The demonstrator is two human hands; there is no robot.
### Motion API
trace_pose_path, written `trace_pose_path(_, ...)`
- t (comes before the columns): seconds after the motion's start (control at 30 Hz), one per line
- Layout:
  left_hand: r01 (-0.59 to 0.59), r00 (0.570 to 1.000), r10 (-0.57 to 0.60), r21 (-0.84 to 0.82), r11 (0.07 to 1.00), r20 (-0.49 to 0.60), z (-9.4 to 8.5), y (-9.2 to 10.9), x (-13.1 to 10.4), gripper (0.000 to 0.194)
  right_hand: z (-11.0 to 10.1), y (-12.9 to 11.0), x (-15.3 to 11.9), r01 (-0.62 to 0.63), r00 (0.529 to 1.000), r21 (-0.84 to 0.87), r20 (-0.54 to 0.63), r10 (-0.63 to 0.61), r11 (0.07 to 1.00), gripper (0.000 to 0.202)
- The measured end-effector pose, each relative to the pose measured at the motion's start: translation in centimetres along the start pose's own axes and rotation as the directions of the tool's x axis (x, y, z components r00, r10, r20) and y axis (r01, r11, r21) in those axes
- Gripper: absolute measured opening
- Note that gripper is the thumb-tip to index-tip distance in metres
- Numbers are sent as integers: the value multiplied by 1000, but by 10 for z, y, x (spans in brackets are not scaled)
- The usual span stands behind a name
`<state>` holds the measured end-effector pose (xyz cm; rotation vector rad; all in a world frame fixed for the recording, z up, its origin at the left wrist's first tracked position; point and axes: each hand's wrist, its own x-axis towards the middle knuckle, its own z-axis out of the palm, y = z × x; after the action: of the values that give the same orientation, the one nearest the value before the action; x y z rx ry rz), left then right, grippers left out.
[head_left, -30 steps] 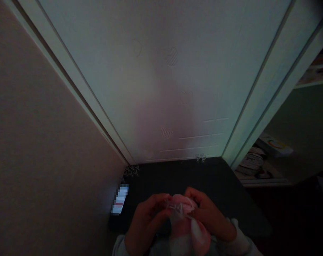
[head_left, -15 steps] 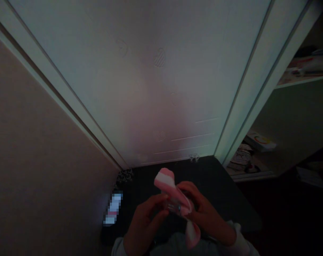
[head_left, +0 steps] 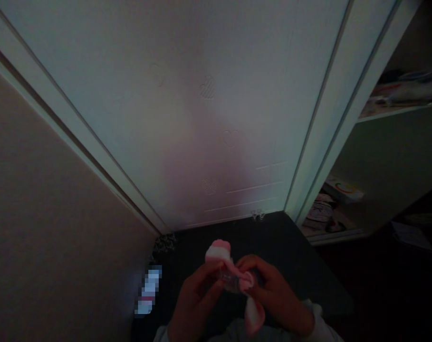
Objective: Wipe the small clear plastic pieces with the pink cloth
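My left hand [head_left: 197, 294] pinches a small clear object [head_left: 230, 281], glass or plastic, between thumb and fingers. Its exact kind is too dark to make out. My right hand [head_left: 274, 289] is closed on a pink and white striped cloth [head_left: 217, 251]. The cloth's bunched middle presses against the right end of the clear object. One end of the cloth sticks up over the left fingertips, and the other hangs below the right hand. Both hands are above a dark tabletop [head_left: 197, 251], close to my body.
Small clear pieces [head_left: 165, 242] cluster at the table's back left corner; a few more [head_left: 257, 215] stand at the back edge. A blurred bright screen [head_left: 148, 290] lies at left. Behind rises a white panel [head_left: 187, 118]. Shelves with a white box [head_left: 344, 189] are at right.
The cloth's upper end has dropped and folded lower, and its middle is now bunched against the clear object's end. Both hands keep their holds. The view has shifted slightly.
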<state>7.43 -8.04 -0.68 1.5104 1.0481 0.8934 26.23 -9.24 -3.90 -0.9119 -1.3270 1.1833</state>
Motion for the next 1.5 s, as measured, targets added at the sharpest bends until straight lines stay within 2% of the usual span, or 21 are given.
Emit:
trace_pose_path(0.13,22,1000,-22,32,999,-1,2,4,7,26,1,-1,1,21,999,-57,-46,-24,998,6)
trace_pose_path(0.2,46,998,-43,75,996,-38,2,6,10,28,2,1,0,49,997,-107,-46,-55,993,5)
trace_pose_path(0.3,93,995,-88,108,990,-53,1,5,11,34,4,4,-3,47,999,-116,-8,-48,992,8)
trace_pose_path(0.43,154,988,-155,91,984,7,1,-4,12,38,7,3,-6,60,998,-110,42,-55,992,18)
trace_pose_path(0.57,218,976,-219,56,974,14,0,-12,11,44,10,5,-5,95,988,-196,137,-68,976,25)
trace_pose_path(0.7,240,971,-240,-2,971,2,-6,-16,8,47,13,7,-1,134,975,-278,210,-76,951,24)
trace_pose_path(0.87,248,965,-255,-96,964,-64,-19,-17,-4,41,23,5,5,67,971,-378,239,28,923,28)
trace_pose_path(0.97,203,973,-217,-144,968,-85,-29,-21,-16,37,33,8,9,16,966,-393,243,87,919,26)
trace_pose_path(1.17,202,969,-212,-89,975,-124,-51,-32,-36,30,57,18,14,-77,942,-327,285,176,942,29)
trace_pose_path(1.3,192,976,-197,-59,980,-89,-60,-29,-35,25,63,18,15,-128,949,-274,246,198,953,28)
trace_pose_path(1.5,138,990,-133,-113,984,49,-64,-16,-20,21,63,22,13,-294,950,-131,72,305,947,20)
